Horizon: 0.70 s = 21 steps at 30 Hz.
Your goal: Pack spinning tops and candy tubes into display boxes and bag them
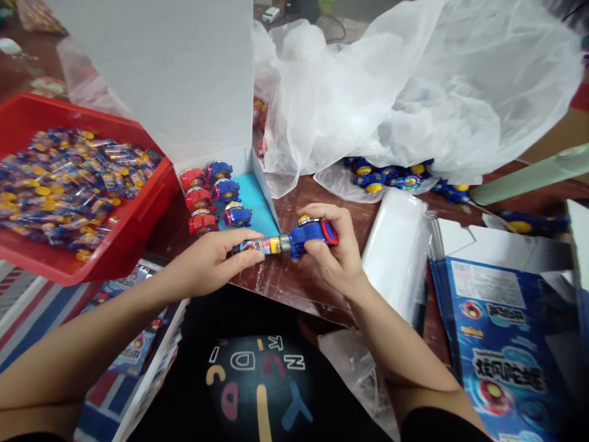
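Over the near edge of the table, my left hand (209, 261) pinches a small candy-like tube (263, 245) with a printed label and a yellow band. My right hand (343, 255) grips a blue toy (306, 236) with a red part at its end and a yellow-and-silver disc on top. The tube's right end meets the toy's grey collar (285, 244); I cannot tell how far it goes in. Just beyond my hands, an open white box (264, 187) with a light-blue floor holds a column of red toys (199, 199) beside a column of blue toys (226, 191).
On the left, a red bin (131, 242) is heaped with small tubes (69, 184). White plastic bags (331, 98) lie at the back, with more blue toys (407, 179) by them. A stack of clear plastic sleeves (396, 245) and printed blue cartons (501, 350) are at right.
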Each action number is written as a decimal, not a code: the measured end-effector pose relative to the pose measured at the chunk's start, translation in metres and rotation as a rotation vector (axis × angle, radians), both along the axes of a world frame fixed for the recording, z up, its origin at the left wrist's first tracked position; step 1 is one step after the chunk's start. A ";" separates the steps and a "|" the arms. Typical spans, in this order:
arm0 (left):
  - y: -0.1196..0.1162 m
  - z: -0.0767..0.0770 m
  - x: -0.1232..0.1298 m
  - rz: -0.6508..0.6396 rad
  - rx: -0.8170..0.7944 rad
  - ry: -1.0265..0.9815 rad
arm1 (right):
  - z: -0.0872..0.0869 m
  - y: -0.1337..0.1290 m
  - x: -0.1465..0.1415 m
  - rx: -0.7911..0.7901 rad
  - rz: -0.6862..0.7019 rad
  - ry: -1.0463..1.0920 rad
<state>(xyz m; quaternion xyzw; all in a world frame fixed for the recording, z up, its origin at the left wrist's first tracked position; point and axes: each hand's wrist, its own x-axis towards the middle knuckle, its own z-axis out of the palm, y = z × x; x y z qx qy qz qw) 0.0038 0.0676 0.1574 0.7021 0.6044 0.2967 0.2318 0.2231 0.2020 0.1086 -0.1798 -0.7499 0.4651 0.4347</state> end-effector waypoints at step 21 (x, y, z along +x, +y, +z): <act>-0.002 -0.063 -0.042 0.194 0.069 0.305 | -0.006 0.009 -0.045 0.835 0.456 -0.651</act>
